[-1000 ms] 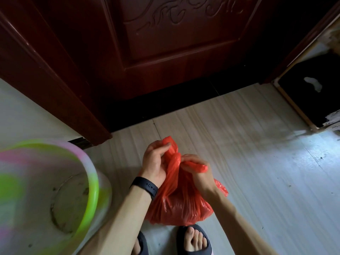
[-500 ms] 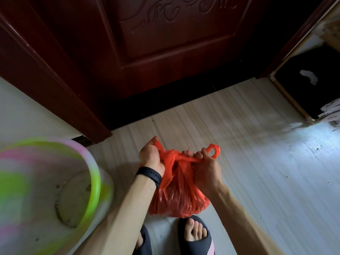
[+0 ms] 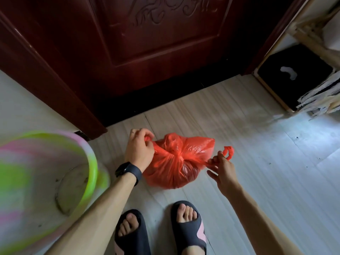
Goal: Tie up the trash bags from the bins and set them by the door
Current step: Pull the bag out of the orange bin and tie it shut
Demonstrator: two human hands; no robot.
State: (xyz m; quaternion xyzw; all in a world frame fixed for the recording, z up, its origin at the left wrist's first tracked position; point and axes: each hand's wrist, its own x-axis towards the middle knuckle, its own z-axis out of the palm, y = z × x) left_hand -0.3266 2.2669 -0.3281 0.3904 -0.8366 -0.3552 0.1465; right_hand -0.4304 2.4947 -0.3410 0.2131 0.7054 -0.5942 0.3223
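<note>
The bag (image 3: 174, 162), thin red plastic, sits on the pale wood-look floor (image 3: 266, 172) just near of the door (image 3: 156, 43), with a dark threshold strip between them. The bag's mouth is drawn together at a twist (image 3: 181, 157) on its top, and its two handles stretch out to left and right from there.

The left hand (image 3: 139, 150) is at the bag's left side, fingers curled round the left handle (image 3: 147, 139), knuckles toward the door. It wears a ring (image 3: 132, 132), and a black watch (image 3: 128, 171) sits on the wrist. The right hand (image 3: 223, 172) is at the bag's right side, well apart from the left. Its thumb and fingertips pinch the right handle (image 3: 229, 151), whose looped end sticks out beyond them; the lower fingers spread loosely.

At the left, close to the left forearm, stands a bin (image 3: 93, 168) streaked green and pink, tipped toward the camera so that its round base shows inside. Near the bottom edge, two feet in black slippers (image 3: 189, 234) point toward the bag. At the far right, beside the door frame, is a dark box (image 3: 294, 76) with a light wooden edge and a pale mark on it.
</note>
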